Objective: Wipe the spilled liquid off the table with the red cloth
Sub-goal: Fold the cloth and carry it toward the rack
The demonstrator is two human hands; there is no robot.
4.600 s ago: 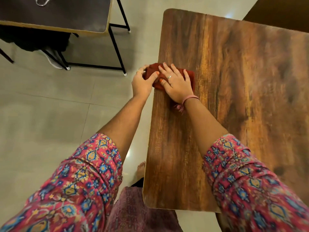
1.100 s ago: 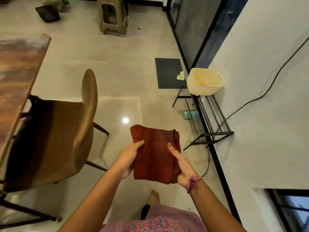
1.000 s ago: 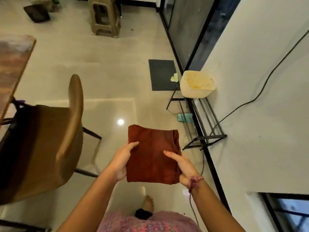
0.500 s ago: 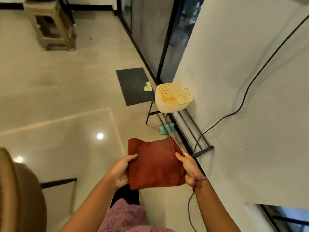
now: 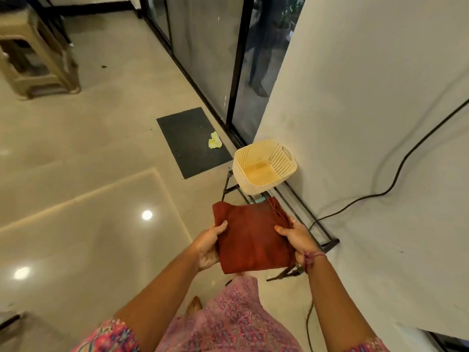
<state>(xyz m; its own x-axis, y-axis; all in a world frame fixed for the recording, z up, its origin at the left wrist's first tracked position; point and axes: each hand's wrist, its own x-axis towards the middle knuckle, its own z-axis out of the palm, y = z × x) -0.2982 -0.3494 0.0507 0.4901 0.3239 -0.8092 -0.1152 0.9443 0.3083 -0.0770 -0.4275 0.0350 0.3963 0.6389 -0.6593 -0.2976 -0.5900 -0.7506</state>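
Observation:
The red cloth (image 5: 250, 237) is folded into a flat square and held in the air in front of me, above the floor. My left hand (image 5: 208, 246) grips its left edge, thumb on top. My right hand (image 5: 295, 236) grips its right edge, where the folded layers show. The wooden table is out of view.
A cream perforated basket (image 5: 264, 165) sits on a black metal rack (image 5: 314, 224) against the white wall, just beyond the cloth. A dark floor mat (image 5: 190, 141) with a yellow-green scrap lies by the glass door. A beige stool (image 5: 33, 59) stands far left. A black cable runs along the wall.
Since wiping on the table, both hands lifted the cloth and I turned away; the chair and table left view, and the basket and rack have come closer.

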